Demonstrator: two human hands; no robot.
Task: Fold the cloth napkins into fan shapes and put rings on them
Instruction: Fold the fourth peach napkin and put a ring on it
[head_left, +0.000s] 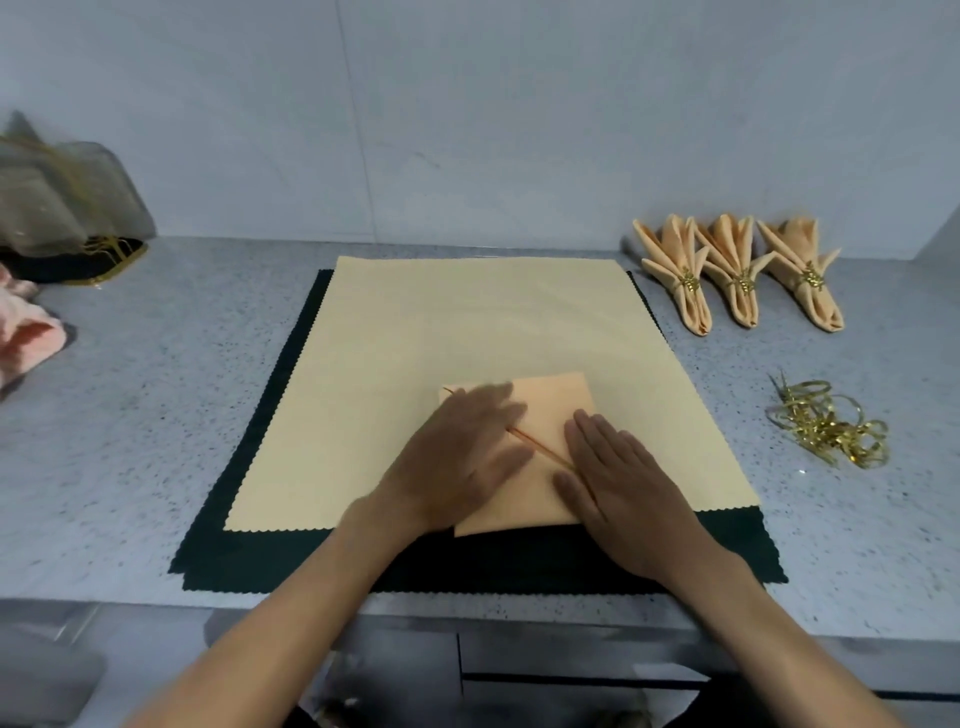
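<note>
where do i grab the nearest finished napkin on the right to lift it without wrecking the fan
Pinch the nearest finished napkin at its gold ring, probably from above with fingers on either side. The ring cinches the narrow waist; the pleats flare open towards the wall, and the folded tail points towards you.

Both bare forearms reach forward and converge. The left hand (462, 457) lies palm down with fingers straight, slightly blurred. The right hand (623, 486) lies flat beside it, fingers together, pointing forward and left.
</note>
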